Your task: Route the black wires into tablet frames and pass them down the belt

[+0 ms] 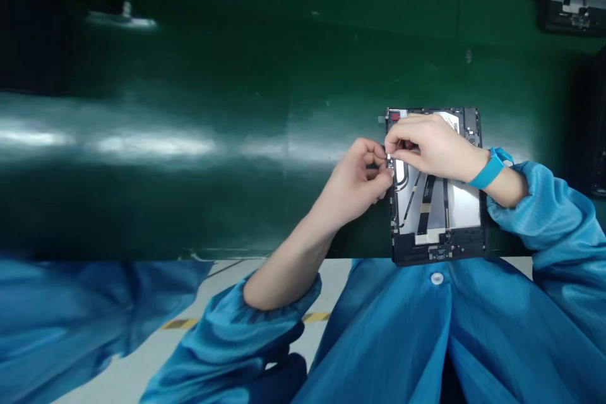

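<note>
Green and glossy, the tabletop spreads out beyond both my hands and far off to the left of them, with pale streaks of light reflected across it. Under my right hand, and just to the right of my left hand, lies an opened tablet-like device, its inside facing up and its near edge at the table's front edge. Both hands meet at its left border. My right thumb and forefinger are drawn close together there, at a tiny white piece; I cannot tell whether they grip it. My left fingers are curled, the thumb bent toward the same border a little nearer to me; whether they pinch anything, I cannot tell.

Just beyond my right fingertips sits a red patch. Below that hand, a wide black ribbon cable with a tan band slants over the silvery panel. I have a blue wristband on my right wrist, and gathered blue sleeves behind both hands. Well beyond my right hand, to the right, another opened device is cut off by the view. Left of my left forearm, nearer to me, shows someone else's blue garment, above a pale floor with yellow-and-black marking.
</note>
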`<state>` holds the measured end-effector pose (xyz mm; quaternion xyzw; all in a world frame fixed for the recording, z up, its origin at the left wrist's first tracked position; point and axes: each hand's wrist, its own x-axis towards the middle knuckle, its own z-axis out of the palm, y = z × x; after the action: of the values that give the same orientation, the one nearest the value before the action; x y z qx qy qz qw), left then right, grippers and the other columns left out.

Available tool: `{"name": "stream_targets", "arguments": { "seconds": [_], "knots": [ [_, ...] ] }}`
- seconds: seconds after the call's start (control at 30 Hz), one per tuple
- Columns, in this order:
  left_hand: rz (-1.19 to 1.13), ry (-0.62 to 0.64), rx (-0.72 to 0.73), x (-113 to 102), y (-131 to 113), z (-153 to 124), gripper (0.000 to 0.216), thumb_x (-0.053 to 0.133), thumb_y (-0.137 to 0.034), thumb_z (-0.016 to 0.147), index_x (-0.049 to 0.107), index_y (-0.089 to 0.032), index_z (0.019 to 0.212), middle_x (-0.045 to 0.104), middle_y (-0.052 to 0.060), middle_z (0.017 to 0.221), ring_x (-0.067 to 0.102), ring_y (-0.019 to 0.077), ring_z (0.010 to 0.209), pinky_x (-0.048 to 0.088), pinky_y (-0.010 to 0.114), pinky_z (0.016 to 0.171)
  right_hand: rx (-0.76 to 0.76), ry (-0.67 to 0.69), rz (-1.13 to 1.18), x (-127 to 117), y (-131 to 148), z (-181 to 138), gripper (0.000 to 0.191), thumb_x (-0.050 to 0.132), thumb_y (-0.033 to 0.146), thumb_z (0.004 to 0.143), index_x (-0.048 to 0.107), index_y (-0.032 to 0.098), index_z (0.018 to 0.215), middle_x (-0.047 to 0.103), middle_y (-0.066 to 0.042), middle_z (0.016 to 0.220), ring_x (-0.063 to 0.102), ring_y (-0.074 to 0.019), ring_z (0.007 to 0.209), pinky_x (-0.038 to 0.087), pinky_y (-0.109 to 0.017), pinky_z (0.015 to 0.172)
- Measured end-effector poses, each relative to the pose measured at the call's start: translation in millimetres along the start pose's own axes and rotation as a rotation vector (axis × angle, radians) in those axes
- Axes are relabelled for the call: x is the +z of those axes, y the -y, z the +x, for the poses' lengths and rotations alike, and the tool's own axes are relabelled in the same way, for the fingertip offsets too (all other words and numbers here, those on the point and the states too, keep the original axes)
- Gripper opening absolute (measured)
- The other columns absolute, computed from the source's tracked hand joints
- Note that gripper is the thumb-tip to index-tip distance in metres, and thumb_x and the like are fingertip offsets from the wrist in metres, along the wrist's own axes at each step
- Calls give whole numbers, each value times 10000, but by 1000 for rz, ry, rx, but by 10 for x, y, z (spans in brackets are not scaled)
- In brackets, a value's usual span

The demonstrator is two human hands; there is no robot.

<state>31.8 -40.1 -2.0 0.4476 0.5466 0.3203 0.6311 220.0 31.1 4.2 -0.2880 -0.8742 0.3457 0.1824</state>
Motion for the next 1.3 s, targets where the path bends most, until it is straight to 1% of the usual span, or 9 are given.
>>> {"name": "stream_targets", "arguments": {
  "seconds": [0.1, 0.23, 0.47, 0.73, 0.87, 1.03, 1.13, 1.2, 1.3],
  "knots": [
    [-33, -10, -51, 6, -15, 18, 345, 710, -165, 680, 473, -235, 921, 552, -109, 662, 498, 67, 418, 399, 201, 388, 10, -7, -2, -1, 6, 6, 180, 557, 44, 904, 669, 185, 903, 671, -18, 887, 570, -178, 850, 435, -326, 875],
    [-59, -15, -123, 10, -84, 74, 364, 685, -122, 633, 459, -241, 893, 498, -139, 560, 436, 59, 378, 320, 179, 366, 114, -91, -29, -12, 9, 16, 181, 552, 52, 920, 659, 197, 929, 665, -21, 905, 582, -199, 899, 444, -353, 906],
    [-82, -68, -130, -23, -198, 330, 419, 659, -63, 578, 431, -245, 878, 451, -162, 506, 341, 34, 360, 244, 154, 367, 225, -208, 26, -64, 26, 17, 178, 598, 69, 863, 676, 189, 968, 676, -12, 867, 606, -193, 858, 455, -342, 866],
    [-134, -26, -59, -30, -140, 394, 413, 732, -112, 654, 418, -252, 884, 509, -141, 512, 443, 68, 334, 333, 184, 347, 227, -176, -37, -36, -3, -4, 217, 565, 41, 833, 680, 176, 957, 664, -6, 826, 596, -180, 827, 435, -314, 835],
    [-101, -51, -78, 29, -156, 396, 436, 809, -196, 731, 407, -261, 886, 495, -138, 491, 420, 80, 316, 282, 196, 326, 183, -204, -70, -20, -29, -30, 224, 560, 56, 864, 679, 189, 1000, 684, -37, 913, 617, -212, 904, 477, -353, 884],
    [-81, -132, -55, 92, -116, 406, 411, 809, -252, 774, 414, -262, 888, 471, -137, 534, 368, 73, 325, 254, 210, 355, 185, -430, -219, -96, 120, -266, 226, 550, 145, 934, 681, 202, 1110, 682, -123, 1171, 607, -292, 1157, 476, -473, 1041],
    [68, -155, 8, 45, -101, 340, 333, 775, -365, 824, 479, -247, 919, 550, -81, 616, 460, 109, 413, 331, 236, 421, 327, -581, -279, -144, 208, -617, 283, 619, 250, 920, 667, 201, 1194, 683, -147, 1231, 622, -313, 1184, 503, -496, 1040],
    [271, -140, 48, 3, -104, 241, 316, 703, -477, 878, 562, -224, 1005, 641, -16, 718, 561, 163, 520, 415, 272, 494, 538, -620, -238, -182, 249, -893, 375, 677, 344, 897, 650, 200, 1242, 709, -128, 1170, 684, -272, 995, 563, -440, 905],
    [562, -67, 132, -28, -83, 57, 501, 559, -614, 928, 683, -198, 1180, 738, 96, 1001, 681, 247, 703, 531, 352, 628, 888, -459, 13, -232, 361, -1197, 322, 742, 417, 869, 675, 215, 1111, 736, -29, 875, 659, -177, 648, 538, -322, 662]
  ]
}}
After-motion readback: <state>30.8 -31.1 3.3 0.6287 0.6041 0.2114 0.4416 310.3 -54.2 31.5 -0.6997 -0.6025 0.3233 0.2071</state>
